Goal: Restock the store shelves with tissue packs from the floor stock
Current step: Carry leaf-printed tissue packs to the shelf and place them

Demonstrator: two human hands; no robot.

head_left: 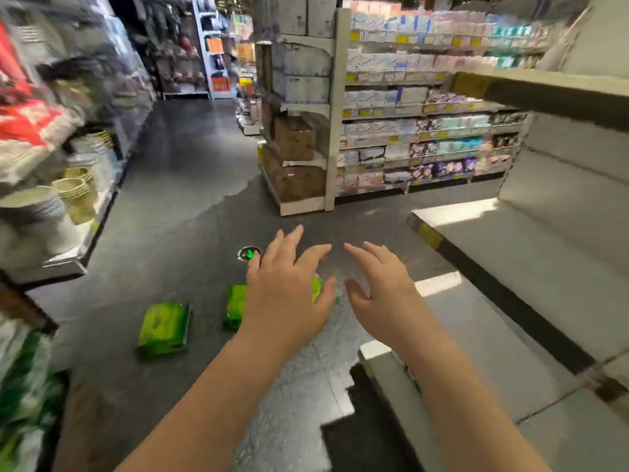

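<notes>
Both hands, left [286, 287] and right [384, 287], spread empty-gripped above glossy green tissue packs [164, 328] on the floor.

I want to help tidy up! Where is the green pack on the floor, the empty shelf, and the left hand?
green pack [163, 328]: head view, middle of its top face.
empty shelf [510, 267]: head view, bare board surface.
left hand [284, 287]: head view, back of the hand.
</notes>
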